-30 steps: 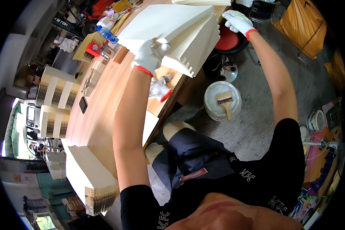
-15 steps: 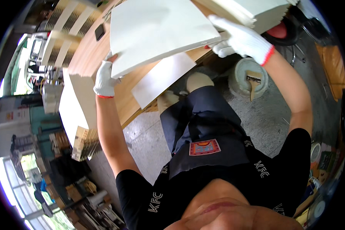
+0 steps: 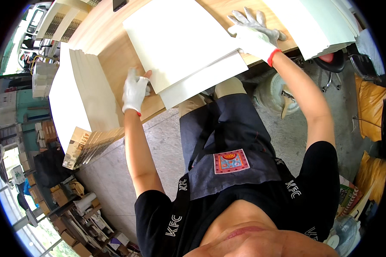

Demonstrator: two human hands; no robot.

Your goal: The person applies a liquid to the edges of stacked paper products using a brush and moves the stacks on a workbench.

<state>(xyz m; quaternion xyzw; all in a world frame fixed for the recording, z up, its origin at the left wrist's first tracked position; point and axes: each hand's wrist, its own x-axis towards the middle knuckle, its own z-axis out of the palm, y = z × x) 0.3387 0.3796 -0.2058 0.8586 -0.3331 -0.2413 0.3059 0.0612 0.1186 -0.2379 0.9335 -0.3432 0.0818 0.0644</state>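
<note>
A white rectangular board or thick sheet [image 3: 182, 43] lies flat on the wooden table in front of me. It rests partly over another white sheet [image 3: 206, 79], whose near strip sticks out toward me. My left hand [image 3: 135, 89], in a white glove with a bare thumb tip, is beside the board's left edge, fingers apart and empty. At the right edge, my right hand [image 3: 255, 42] touches the board's side near the corner, its gloved fingers stretched out. Just beyond it a grey-palmed glove [image 3: 261, 26] lies on the table.
Tall stacks of white sheets stand at left [image 3: 101, 85] and right [image 3: 317, 25]. A dark phone [image 3: 119, 4] lies at the far edge. On the floor, a bucket [image 3: 270, 92] holds a brush [image 3: 287, 100]. A wheeled stool [image 3: 330, 62] stands at right.
The white board, held raised and tilted between both hands before, now lies flat over the other sheet. My left hand has come off its edge. The grey-palmed glove has come into sight.
</note>
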